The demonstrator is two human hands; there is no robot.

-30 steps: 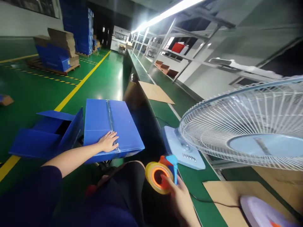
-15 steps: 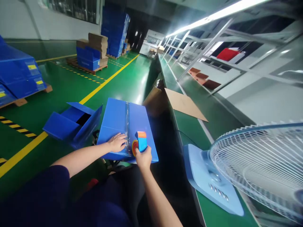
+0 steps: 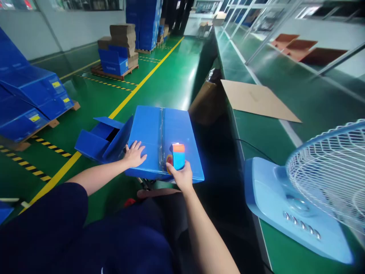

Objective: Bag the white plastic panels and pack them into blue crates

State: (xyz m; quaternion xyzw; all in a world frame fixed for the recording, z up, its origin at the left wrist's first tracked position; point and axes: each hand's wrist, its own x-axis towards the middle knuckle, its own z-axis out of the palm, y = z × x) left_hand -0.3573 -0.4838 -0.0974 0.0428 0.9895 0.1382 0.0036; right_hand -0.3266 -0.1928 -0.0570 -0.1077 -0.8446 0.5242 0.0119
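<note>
One blue box (image 3: pixel 178 127) lies before us; our left hand (image 3: pixel 135 154) rests on its left part, fingers spread apart; our right hand (image 3: pixel 184 176), clamped around the tape dispenser (image 3: pixel 179 159), is nearer to the clear tape strip (image 3: pixel 161 133) (its length runs away from us), which lies just left of the dispenser.

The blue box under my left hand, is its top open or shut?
Shut: clear tape runs along the top seam of the blue box.
</note>
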